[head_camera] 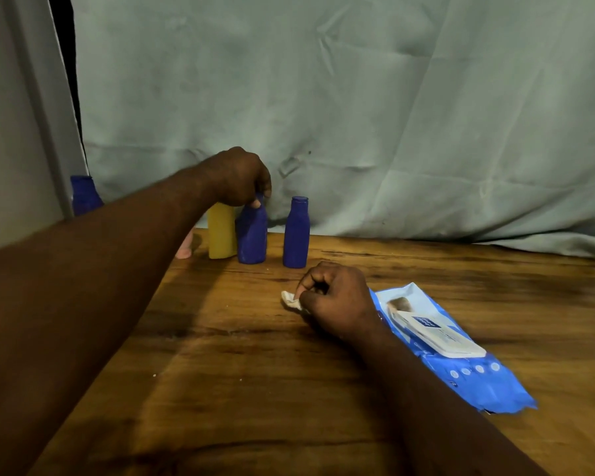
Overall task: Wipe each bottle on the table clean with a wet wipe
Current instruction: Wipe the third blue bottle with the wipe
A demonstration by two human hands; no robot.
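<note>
Left hand on a bottle, right hand holding the wipe

The left hand (239, 176) pinches the neck of a blue bottle (252, 235) at the far edge of the table (255, 372), likely to fetch it; the right hand (337, 297) is closed on a crumpled wet wipe (291, 300), ready nearby, beside the wipe pack (443, 345).

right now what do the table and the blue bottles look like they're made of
Table: looks like wood, brown with dark grain streaks and a slight sheen; could be veneer.
Blue bottles: likely plastic, opaque with a matte, dull surface; the picture is too blurred to be sure.
</note>
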